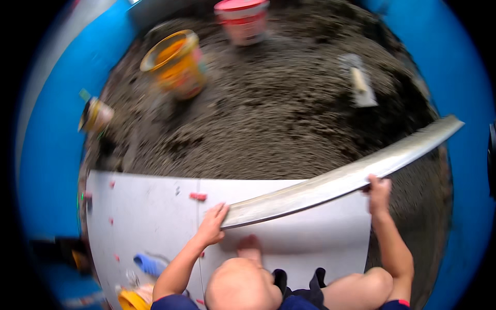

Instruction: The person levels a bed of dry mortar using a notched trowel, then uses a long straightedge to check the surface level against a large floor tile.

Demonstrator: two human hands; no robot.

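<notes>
A long silvery screed bar (330, 188) lies slanted across the view, its right end farther away over the grey mortar (268, 119). My left hand (213, 223) is closed round the bar's near left end. Farther along, my right hand (380, 194) grips its lower edge, with the right end reaching well past it. Beneath the bar are large pale tiles (150, 217); my bare foot (250, 247) and bent knees are on or over them. Motion blur softens most of the picture.
On the mortar stand a yellow bucket (181, 72), a red-and-white bucket (243, 23) and a small tin (97, 114). A trowel (361, 85) lies at the far right. Blue walls (434, 46) border the bed. Red tile spacers (198, 196) and a blue item (150, 264) sit on the tiles.
</notes>
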